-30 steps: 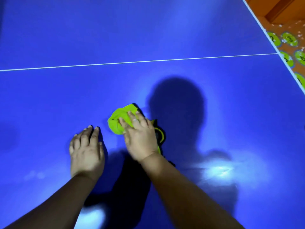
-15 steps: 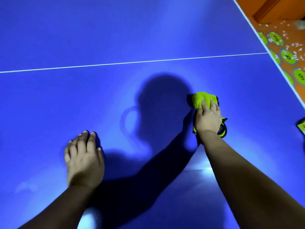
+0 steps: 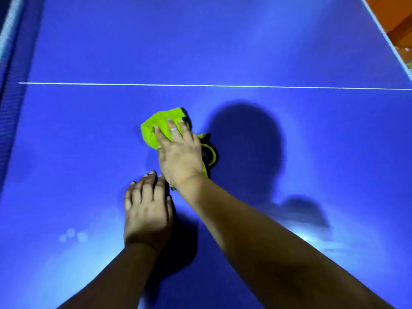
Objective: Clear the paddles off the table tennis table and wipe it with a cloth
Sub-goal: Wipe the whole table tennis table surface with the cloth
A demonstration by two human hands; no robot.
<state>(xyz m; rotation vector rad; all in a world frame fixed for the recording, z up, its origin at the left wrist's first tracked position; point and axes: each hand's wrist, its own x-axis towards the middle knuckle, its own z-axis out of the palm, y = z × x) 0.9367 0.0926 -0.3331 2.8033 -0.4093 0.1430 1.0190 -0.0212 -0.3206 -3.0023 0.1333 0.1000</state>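
At the 9 o'clock edge a dark strip, probably the net though it is blurred, has come into view, so the head has turned leftward. The left hand holds nothing and has kept its post: palm down on the blue table, fingers loosely bent, bracing. The change is just beyond it. Half a second ago the green cloth was out toward 3 o'clock, well apart from that hand; now it lies at 1 o'clock of it, just short of the white line. The right hand has swept it back, its wrist almost touching the left fingertips. That hand lies flat on the bunched cloth, fingers spread and straight, pressing rather than clutching; its thumb is hidden. A black-edged fold of the cloth pokes out at the hand's 3 o'clock side. Farther right sits the head's shadow, and orange floor shows at 1 o'clock. The return stroke suggests that wiping is well under way in side-to-side passes across this half, with the strip beyond the line likely still to do.
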